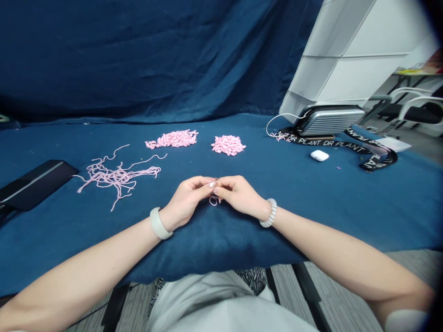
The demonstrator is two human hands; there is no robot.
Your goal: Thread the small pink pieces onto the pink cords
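In the head view, the left hand and the right hand meet above the near part of the desk, which is covered in dark blue cloth. The fingers of each hand are pinched together on a short piece of pale pink string; a small loop of it hangs below the fingertips, and the rest is hidden by the hands. The left wrist wears a pale band, the right a pale coiled bracelet.

Beyond the hands lie two piles of small pink knotted pieces: a longer pile on the left and a rounder pile on the right, apart from each other. Left of the hands, loose pale pink strings spread in a tangle beside a long black case. Towards the right are a small white glossy case, a black strap with white lettering and a ribbed silver case with black edges.
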